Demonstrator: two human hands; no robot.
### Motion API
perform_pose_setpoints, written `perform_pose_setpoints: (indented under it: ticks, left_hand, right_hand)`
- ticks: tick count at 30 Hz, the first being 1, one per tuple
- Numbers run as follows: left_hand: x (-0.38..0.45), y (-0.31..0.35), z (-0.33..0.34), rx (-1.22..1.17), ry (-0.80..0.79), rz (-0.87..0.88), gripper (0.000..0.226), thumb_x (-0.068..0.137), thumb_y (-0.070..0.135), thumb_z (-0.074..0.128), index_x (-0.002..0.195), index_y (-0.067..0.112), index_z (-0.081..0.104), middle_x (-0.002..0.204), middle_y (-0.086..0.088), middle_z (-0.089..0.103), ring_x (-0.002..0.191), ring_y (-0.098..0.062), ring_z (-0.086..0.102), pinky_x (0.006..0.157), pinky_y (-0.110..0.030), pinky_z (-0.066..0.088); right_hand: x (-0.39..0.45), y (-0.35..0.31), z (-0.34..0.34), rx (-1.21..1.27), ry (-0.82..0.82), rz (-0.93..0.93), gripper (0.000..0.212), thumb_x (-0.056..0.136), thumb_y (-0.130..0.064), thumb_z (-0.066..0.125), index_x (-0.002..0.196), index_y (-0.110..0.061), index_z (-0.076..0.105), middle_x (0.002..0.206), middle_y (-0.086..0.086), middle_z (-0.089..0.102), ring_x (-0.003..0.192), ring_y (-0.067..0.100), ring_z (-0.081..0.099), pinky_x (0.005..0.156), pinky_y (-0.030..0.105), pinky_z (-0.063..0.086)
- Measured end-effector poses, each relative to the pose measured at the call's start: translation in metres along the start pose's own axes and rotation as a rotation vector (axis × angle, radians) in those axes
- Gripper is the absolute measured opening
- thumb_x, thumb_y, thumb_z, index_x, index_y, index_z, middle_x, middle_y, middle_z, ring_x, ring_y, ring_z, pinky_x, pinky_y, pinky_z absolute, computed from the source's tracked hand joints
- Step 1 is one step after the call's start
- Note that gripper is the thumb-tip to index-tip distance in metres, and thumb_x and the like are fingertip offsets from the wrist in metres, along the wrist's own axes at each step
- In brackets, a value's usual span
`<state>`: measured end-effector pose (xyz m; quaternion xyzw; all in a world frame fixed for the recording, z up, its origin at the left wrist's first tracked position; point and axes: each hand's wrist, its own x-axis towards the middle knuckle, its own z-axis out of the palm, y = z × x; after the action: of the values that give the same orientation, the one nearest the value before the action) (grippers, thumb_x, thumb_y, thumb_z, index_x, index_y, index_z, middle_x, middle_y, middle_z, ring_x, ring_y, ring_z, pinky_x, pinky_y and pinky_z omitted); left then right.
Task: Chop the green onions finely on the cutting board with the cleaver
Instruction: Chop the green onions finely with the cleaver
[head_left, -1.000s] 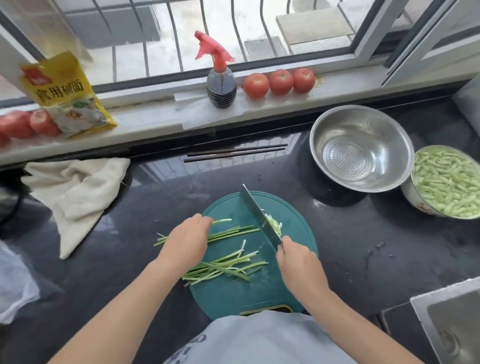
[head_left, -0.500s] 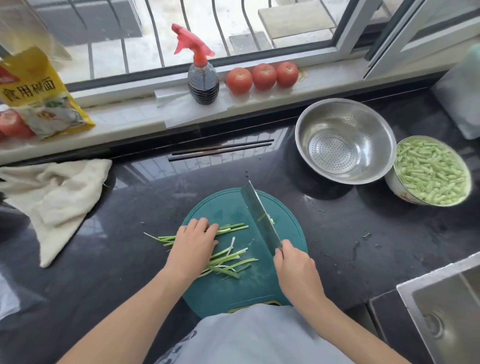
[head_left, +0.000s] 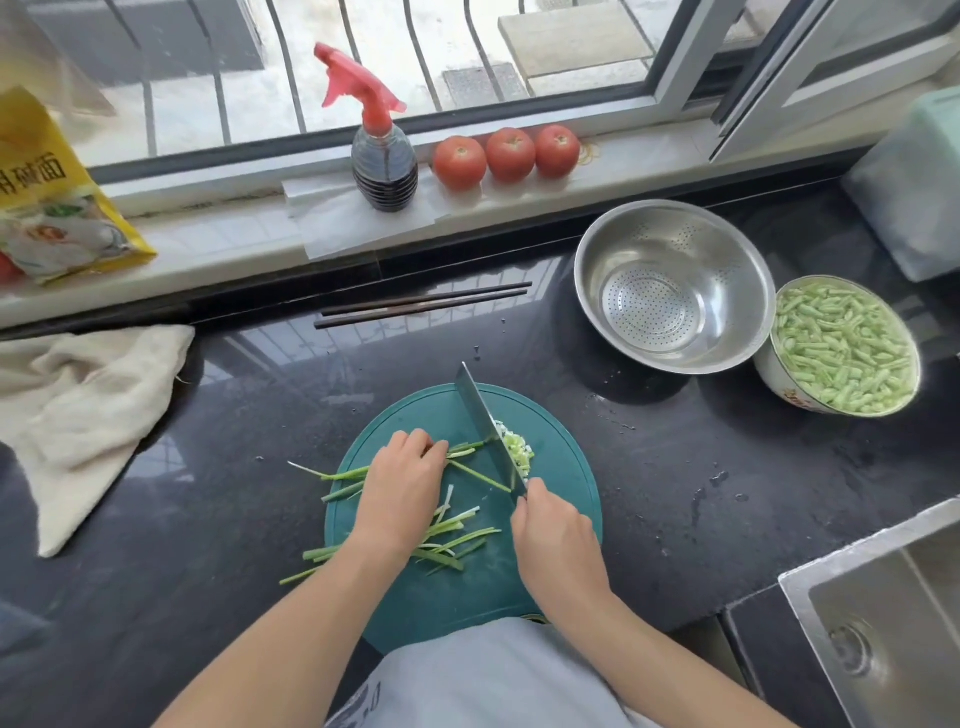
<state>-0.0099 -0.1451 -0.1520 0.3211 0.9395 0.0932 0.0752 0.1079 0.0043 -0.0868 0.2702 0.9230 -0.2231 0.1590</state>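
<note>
One round teal board (head_left: 561, 551) lies on the dark counter (head_left: 727, 493), and one cleaver (head_left: 485, 426) stands on it, blade edge down, running away from the person. The right hand (head_left: 558, 545) grips the cleaver's handle, fingers curled round it, the handle itself hidden in the fist. The left hand (head_left: 402, 488) lies palm down on the onions (head_left: 457, 540), fingers bent at the knuckles and pressing one bunch just left of the blade; whether the fingertips touch the steel I cannot tell. The onions form two loose bunches of long green strips: one under the left fingers, its ends reaching the blade, the other nearer the person, between the two wrists, some tips hanging off the board's left edge. One small heap of chopped bits (head_left: 517, 449) sits right of the blade, beyond the right hand. Behind the board lie two chopsticks (head_left: 423, 306), side by side. To the right stand one steel colander (head_left: 675, 286) and, touching it, one bowl (head_left: 844, 345) of cut green beans. On the sill stand one spray bottle (head_left: 384, 156), three tomatoes (head_left: 509, 153) in a row, and one yellow packet (head_left: 47, 208). One cloth (head_left: 83, 410) lies at left, one sink (head_left: 883, 613) at lower right.
</note>
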Motion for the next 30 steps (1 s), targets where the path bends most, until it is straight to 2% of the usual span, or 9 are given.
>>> perform_pose_setpoints:
  ticks: [3, 6, 10, 12, 16, 19, 21, 27, 30]
  left_hand:
    - [-0.002, -0.003, 0.001, -0.011, 0.058, -0.005, 0.026, 0.084, 0.009, 0.076, 0.109, 0.008, 0.07, 0.092, -0.007, 0.061, 0.078, -0.028, 0.05, 0.064, -0.04, 0.048]
    - [-0.006, -0.003, -0.001, -0.017, 0.062, -0.015, 0.04, 0.085, 0.011, 0.071, 0.124, 0.004, 0.066, 0.102, -0.009, 0.062, 0.086, -0.029, 0.054, 0.067, -0.041, 0.049]
    - [-0.015, -0.015, -0.007, -0.009, 0.036, 0.018, 0.046, 0.084, 0.019, 0.071, 0.128, 0.006, 0.063, 0.108, -0.007, 0.062, 0.094, -0.029, 0.057, 0.073, -0.041, 0.05]
    - [-0.015, -0.023, -0.01, 0.014, 0.03, 0.019, 0.044, 0.085, 0.023, 0.075, 0.125, 0.008, 0.065, 0.105, -0.006, 0.062, 0.092, -0.029, 0.058, 0.073, -0.042, 0.05]
    - [-0.011, -0.023, -0.014, -0.003, 0.107, 0.022, 0.034, 0.083, 0.016, 0.073, 0.116, 0.011, 0.067, 0.104, -0.007, 0.06, 0.091, -0.029, 0.056, 0.075, -0.041, 0.046]
    - [-0.016, -0.015, -0.014, 0.013, 0.124, 0.205, 0.02, 0.078, 0.011, 0.07, 0.096, 0.015, 0.066, 0.105, -0.007, 0.057, 0.094, -0.032, 0.053, 0.081, -0.042, 0.041]
    - [-0.018, -0.015, -0.013, 0.063, 0.078, 0.256, 0.012, 0.077, 0.012, 0.07, 0.084, 0.016, 0.062, 0.1, -0.006, 0.054, 0.091, -0.032, 0.05, 0.08, -0.042, 0.038]
    - [-0.021, -0.01, -0.019, 0.175, -0.011, 0.198, 0.019, 0.076, 0.005, 0.067, 0.072, 0.015, 0.051, 0.084, -0.005, 0.044, 0.08, -0.029, 0.04, 0.07, -0.042, 0.034]
    - [-0.029, -0.019, -0.025, 0.201, -0.017, 0.101, 0.024, 0.074, 0.005, 0.071, 0.07, 0.016, 0.05, 0.082, -0.005, 0.043, 0.079, -0.029, 0.042, 0.07, -0.042, 0.033]
  right_hand:
    - [-0.003, -0.013, 0.004, 0.035, -0.022, -0.018, 0.024, 0.104, -0.028, 0.03, 0.083, -0.019, 0.036, 0.074, -0.001, 0.053, 0.068, 0.029, 0.052, 0.059, 0.041, 0.038]
    - [0.002, -0.011, 0.004, 0.043, -0.02, -0.004, 0.025, 0.104, -0.03, 0.03, 0.083, -0.019, 0.036, 0.073, -0.002, 0.053, 0.069, 0.03, 0.051, 0.06, 0.041, 0.037]
    - [0.01, 0.004, -0.007, 0.043, -0.029, 0.03, 0.026, 0.104, -0.029, 0.033, 0.079, -0.02, 0.034, 0.071, -0.002, 0.051, 0.069, 0.03, 0.05, 0.063, 0.043, 0.043]
    - [0.011, 0.011, -0.014, 0.045, -0.041, 0.043, 0.028, 0.104, -0.029, 0.034, 0.077, -0.021, 0.033, 0.069, -0.002, 0.051, 0.067, 0.027, 0.048, 0.064, 0.043, 0.043]
    - [0.001, 0.018, -0.02, 0.033, -0.041, 0.019, 0.034, 0.104, -0.028, 0.037, 0.072, -0.023, 0.027, 0.064, -0.004, 0.046, 0.06, 0.024, 0.043, 0.061, 0.041, 0.036]
    - [-0.007, 0.021, -0.016, 0.029, -0.039, 0.041, 0.031, 0.104, -0.029, 0.036, 0.074, -0.02, 0.032, 0.065, -0.003, 0.049, 0.065, 0.029, 0.051, 0.06, 0.041, 0.036]
    - [-0.01, 0.023, -0.015, 0.045, -0.042, 0.053, 0.03, 0.104, -0.029, 0.036, 0.075, -0.02, 0.035, 0.065, -0.004, 0.051, 0.066, 0.028, 0.052, 0.061, 0.041, 0.039]
    - [-0.009, 0.02, -0.017, 0.06, -0.032, 0.026, 0.03, 0.104, -0.029, 0.037, 0.076, -0.019, 0.037, 0.065, -0.004, 0.051, 0.063, 0.025, 0.052, 0.06, 0.042, 0.041]
    - [-0.007, 0.017, -0.018, 0.07, -0.013, 0.008, 0.029, 0.103, -0.029, 0.037, 0.077, -0.018, 0.038, 0.065, -0.003, 0.052, 0.063, 0.026, 0.053, 0.061, 0.043, 0.045]
